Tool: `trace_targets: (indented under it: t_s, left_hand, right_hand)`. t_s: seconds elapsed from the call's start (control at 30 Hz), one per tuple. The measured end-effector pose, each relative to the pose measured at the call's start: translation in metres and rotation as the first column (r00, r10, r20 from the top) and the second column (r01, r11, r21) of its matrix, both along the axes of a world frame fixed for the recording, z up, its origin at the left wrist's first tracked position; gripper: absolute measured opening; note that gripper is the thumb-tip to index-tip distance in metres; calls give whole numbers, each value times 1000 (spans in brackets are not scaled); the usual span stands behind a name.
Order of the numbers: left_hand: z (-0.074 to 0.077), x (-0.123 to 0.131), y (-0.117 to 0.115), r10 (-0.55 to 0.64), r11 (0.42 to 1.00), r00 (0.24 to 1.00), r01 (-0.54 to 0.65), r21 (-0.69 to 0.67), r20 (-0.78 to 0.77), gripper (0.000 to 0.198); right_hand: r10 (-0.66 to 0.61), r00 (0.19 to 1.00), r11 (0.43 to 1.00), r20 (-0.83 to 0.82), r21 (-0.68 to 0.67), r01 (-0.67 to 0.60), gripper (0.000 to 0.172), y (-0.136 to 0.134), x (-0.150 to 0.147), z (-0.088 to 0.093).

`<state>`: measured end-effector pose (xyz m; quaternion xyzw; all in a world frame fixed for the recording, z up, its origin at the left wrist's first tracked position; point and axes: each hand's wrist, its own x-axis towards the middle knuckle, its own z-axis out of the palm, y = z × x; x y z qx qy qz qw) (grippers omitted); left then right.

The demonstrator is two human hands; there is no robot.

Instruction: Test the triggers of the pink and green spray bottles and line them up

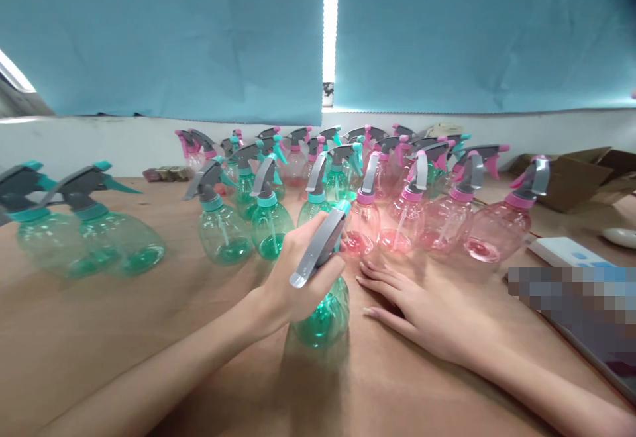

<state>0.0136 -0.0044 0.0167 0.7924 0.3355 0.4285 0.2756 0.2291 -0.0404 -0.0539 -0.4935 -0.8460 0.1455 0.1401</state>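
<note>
- Left hand grips a green trigger spray bottle round its neck
- Right hand lies fingers spread on the table
- Pink spray bottles beyond it

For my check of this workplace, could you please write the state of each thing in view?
Left hand: closed, gripping
Right hand: open, palm down
Held bottle: spray head on; whether lifted, unclear
Other green bottles: standing, heads on
Pink bottles: standing, heads on
Blue blinds: down, narrow bright gap between
Box: looks open
</note>
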Motion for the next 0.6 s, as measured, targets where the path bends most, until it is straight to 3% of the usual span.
trace_targets:
  t_s: [0.37, 0.6]
  left_hand:
    - [-14, 3, 6, 18, 999, 999, -20, 44, 47, 7]
    - [-12, 3, 7, 5, 999, 999, -7, 38, 54, 10]
  right_hand:
    - [18, 999, 1000, 43, -2, -17, 51, 1, 1, -4]
    - [19, 1000, 1000, 19, -14, -19, 52, 1, 2, -7]
